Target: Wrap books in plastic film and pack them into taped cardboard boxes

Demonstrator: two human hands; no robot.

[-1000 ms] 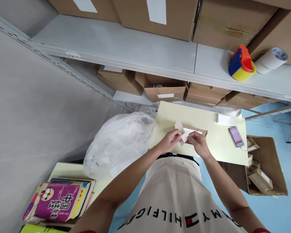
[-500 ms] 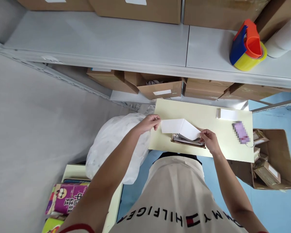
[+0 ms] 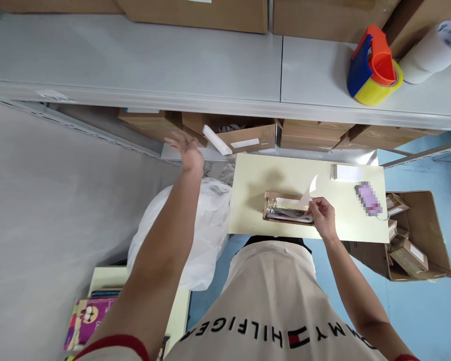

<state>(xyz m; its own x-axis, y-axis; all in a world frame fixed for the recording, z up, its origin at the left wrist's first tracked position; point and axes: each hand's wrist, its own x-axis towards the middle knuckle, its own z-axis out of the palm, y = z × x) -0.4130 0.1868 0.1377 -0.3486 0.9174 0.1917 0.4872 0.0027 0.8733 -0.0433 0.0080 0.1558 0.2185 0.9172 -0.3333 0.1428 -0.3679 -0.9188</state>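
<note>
My left hand (image 3: 188, 150) is raised beyond the table's left end, its fingers spread and slightly blurred. Just right of it a white paper strip (image 3: 217, 140) is in the air, apart from the fingers, in front of a carton on the lower shelf. My right hand (image 3: 323, 213) pinches a white paper slip (image 3: 311, 191) that curls upward. Below that slip lies a small open cardboard box (image 3: 269, 194) with clear, shiny wrapping inside; its right end is partly covered by my right hand.
The cream table (image 3: 248, 175) also carries a stack of white labels (image 3: 348, 173) and a phone (image 3: 368, 198). A large carton (image 3: 432, 230) of small parcels stands right. A white plastic bag (image 3: 210, 225) bulges at left. On the shelf sits a tape dispenser (image 3: 376, 65).
My left hand has moved up and left, and its fingers have opened. The white paper has come apart: one strip is in the air, one slip stays in my right hand.
</note>
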